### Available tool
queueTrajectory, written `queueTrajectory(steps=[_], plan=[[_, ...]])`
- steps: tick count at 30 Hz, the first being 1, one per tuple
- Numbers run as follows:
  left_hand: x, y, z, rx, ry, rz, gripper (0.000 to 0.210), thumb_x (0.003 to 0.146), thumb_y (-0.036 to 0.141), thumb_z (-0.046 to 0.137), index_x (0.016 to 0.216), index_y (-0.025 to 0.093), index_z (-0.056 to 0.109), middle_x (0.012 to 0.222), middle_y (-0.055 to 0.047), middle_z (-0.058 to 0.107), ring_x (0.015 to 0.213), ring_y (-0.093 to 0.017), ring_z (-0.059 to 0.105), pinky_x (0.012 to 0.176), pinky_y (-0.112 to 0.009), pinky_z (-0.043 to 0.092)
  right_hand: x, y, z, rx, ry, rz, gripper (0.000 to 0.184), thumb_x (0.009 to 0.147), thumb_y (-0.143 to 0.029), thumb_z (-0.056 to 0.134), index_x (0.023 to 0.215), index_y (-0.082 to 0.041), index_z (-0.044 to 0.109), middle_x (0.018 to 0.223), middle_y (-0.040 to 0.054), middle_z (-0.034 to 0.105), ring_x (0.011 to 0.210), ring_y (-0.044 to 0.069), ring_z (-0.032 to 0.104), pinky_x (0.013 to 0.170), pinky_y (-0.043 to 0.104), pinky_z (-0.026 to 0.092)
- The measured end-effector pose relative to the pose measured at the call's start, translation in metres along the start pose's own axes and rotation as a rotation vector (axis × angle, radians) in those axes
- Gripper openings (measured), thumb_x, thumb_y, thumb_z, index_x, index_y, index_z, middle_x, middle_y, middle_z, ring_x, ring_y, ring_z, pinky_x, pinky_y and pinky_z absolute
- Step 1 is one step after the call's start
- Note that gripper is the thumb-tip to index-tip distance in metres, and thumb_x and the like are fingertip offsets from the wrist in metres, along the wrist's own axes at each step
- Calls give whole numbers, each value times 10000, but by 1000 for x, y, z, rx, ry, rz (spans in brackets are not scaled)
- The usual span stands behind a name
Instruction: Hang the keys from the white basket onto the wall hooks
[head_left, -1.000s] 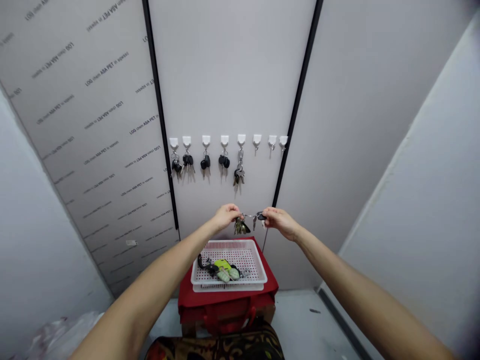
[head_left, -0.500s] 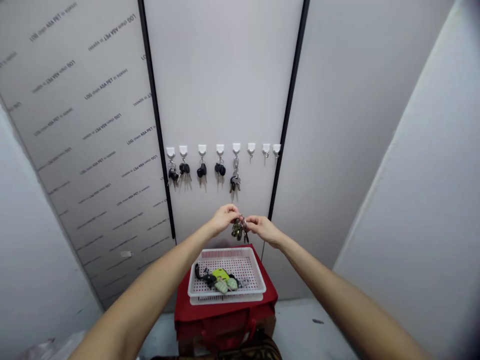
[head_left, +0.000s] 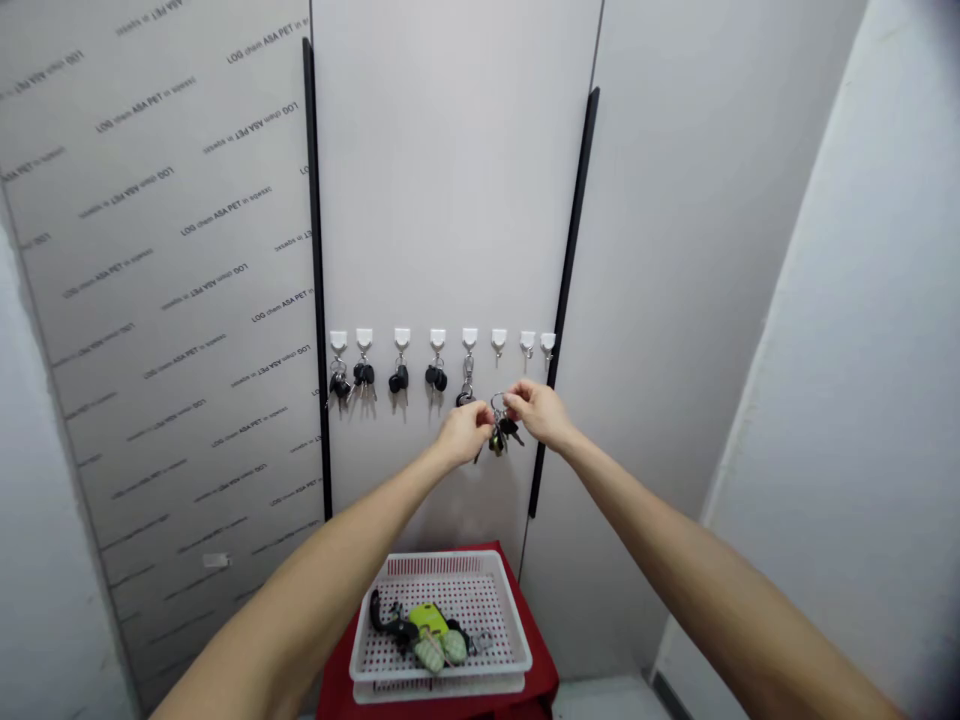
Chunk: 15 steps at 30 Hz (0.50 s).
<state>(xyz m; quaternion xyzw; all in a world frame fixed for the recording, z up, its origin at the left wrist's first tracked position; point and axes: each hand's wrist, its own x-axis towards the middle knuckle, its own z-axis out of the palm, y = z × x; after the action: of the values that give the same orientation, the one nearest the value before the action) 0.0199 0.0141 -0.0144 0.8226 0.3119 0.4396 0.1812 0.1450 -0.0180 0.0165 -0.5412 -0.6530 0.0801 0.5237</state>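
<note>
A bunch of keys [head_left: 498,438] on a metal ring hangs between my two hands, just below the row of hooks. My right hand [head_left: 541,412] pinches the ring at its right side. Closed on the left part of the same bunch, my left hand [head_left: 466,434] partly covers the keys hanging on the fifth hook. Above my hands is the sixth white hook [head_left: 499,342], which carries nothing. Key bunches with black heads hang from the hooks to the left, among them one bunch [head_left: 436,378] on the fourth hook.
Below my hands a white perforated basket [head_left: 517,630] rests on a red bag [head_left: 541,665]. Inside lie a yellow-green item [head_left: 428,620], pale green pieces [head_left: 430,655] and black items. Black vertical strips [head_left: 570,280] border the white panel; two more hooks [head_left: 528,342] are at right.
Both hands have risen with the key bunch from above the basket towards the sixth hook, moving slightly right. The camera view has tilted upward.
</note>
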Motion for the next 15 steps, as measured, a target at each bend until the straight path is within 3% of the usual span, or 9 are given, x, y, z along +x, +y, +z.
queueTrajectory(steps=[9, 15], plan=[[54, 19, -4, 171, 73, -92, 302, 584, 85, 423, 842, 172, 553, 847, -26, 580, 769, -110, 498, 694, -208, 369, 60, -8, 2, 214, 225, 176, 91, 615, -129, 438, 527, -150, 428, 420, -34, 454, 394, 68, 473, 423, 206, 423], [62, 21, 1, 202, 32, -124, 376, 568, 83, 436, 914, 196, 531, 829, -23, 581, 738, -124, 503, 670, -219, 380, 75, -1, 7, 194, 274, 254, 124, 618, -114, 454, 506, -151, 414, 392, -41, 435, 387, 69, 474, 404, 199, 422]])
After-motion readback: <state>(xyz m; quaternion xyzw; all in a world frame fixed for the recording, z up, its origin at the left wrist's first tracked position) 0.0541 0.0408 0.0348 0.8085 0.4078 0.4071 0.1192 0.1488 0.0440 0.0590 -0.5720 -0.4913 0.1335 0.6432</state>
